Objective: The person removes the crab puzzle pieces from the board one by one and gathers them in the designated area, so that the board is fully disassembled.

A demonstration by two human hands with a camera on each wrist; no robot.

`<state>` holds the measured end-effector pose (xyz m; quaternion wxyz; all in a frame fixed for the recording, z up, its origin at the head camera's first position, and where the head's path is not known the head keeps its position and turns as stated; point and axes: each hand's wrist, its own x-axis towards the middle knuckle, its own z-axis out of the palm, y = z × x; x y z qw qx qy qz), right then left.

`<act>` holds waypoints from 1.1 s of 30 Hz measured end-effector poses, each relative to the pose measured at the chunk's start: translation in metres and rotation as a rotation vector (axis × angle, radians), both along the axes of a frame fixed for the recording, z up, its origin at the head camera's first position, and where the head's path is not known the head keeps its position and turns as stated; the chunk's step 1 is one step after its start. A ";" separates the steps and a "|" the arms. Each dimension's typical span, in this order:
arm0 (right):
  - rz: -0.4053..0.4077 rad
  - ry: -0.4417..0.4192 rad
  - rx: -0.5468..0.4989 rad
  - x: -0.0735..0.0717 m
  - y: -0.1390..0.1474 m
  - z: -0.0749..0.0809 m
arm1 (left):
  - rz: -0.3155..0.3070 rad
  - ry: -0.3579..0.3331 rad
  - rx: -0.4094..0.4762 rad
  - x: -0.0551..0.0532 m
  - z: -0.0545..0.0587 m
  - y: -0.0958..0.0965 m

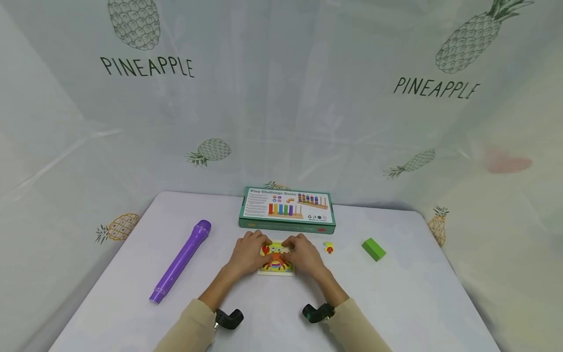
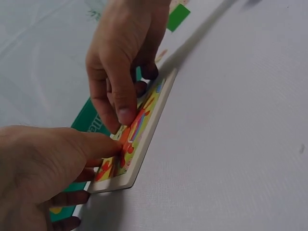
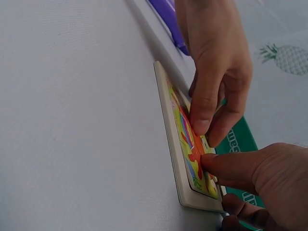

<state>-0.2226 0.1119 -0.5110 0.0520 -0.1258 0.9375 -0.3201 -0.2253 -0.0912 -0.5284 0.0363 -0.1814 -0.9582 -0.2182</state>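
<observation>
A small wooden crab puzzle (image 1: 277, 268) with a pale frame lies on the white table between both hands. My left hand (image 1: 249, 253) grips its left side, with the thumb on the crab picture and the other fingers bent toward the far edge. From the opposite side my right hand (image 1: 304, 254) holds it much the same way, its thumb (image 3: 226, 164) lying on the picture. In the left wrist view the two hands nearly meet over the puzzle's far half, covering part of the picture. A small loose puzzle piece (image 1: 328, 248), yellow and red, lies right of the right hand.
A green game box (image 1: 288, 227) lies just behind the puzzle. To the left is a long purple tube with a knobbed end (image 1: 180, 264). A green block (image 1: 374, 249) sits at the right. Behind the table hangs a pineapple-print curtain (image 1: 281, 98).
</observation>
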 end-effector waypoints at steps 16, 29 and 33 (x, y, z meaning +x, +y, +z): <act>-0.010 -0.012 0.015 -0.001 0.000 0.000 | 0.024 -0.023 0.021 0.000 0.006 0.003; -0.013 0.002 -0.001 0.002 0.000 0.001 | 0.020 -0.018 0.032 0.002 0.006 0.003; -0.017 0.013 0.003 0.002 -0.001 0.001 | 0.023 -0.021 0.049 0.004 0.008 0.003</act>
